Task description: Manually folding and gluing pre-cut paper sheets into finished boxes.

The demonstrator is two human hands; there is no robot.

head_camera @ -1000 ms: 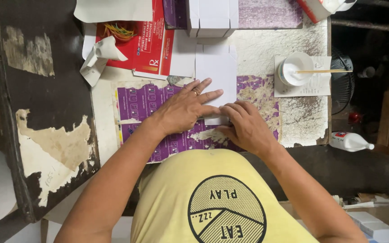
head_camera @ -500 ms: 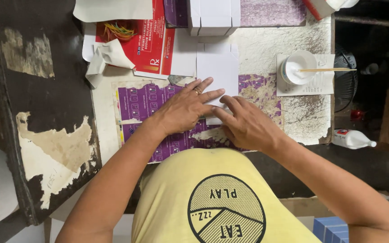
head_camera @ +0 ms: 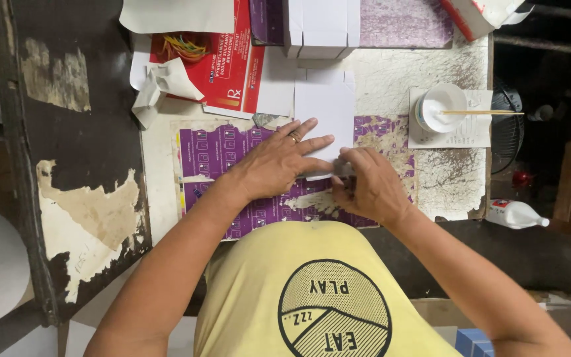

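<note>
On the worn work table (head_camera: 457, 178), the left hand (head_camera: 275, 165) lay flat with its fingers spread, palm down, the fingertips resting on the near edge of a white card piece (head_camera: 325, 109). A ring showed on one finger. The right hand (head_camera: 371, 188) was curled just beside it, fingers bunched and pinching the lower corner of that same card; exactly how the thumb met the fingers could not be told. Both forearms came up from the bottom of the view, past a yellow shirt (head_camera: 312, 291).

The table top was pale and crusted with dried paste, with a purple printed sheet (head_camera: 213, 149) spread under the hands. Farther back lay a red printed packet (head_camera: 223, 63), crumpled white paper (head_camera: 160, 86) and a stack of folded white boxes (head_camera: 322, 26). To the right stood a white cup (head_camera: 441, 106) with a thin stick (head_camera: 480, 112) across it, and a white glue bottle (head_camera: 513, 215) lay at the table's edge.

The card sat on the purple sheet, reaching away from the person, its near end caught between the two hands.
</note>
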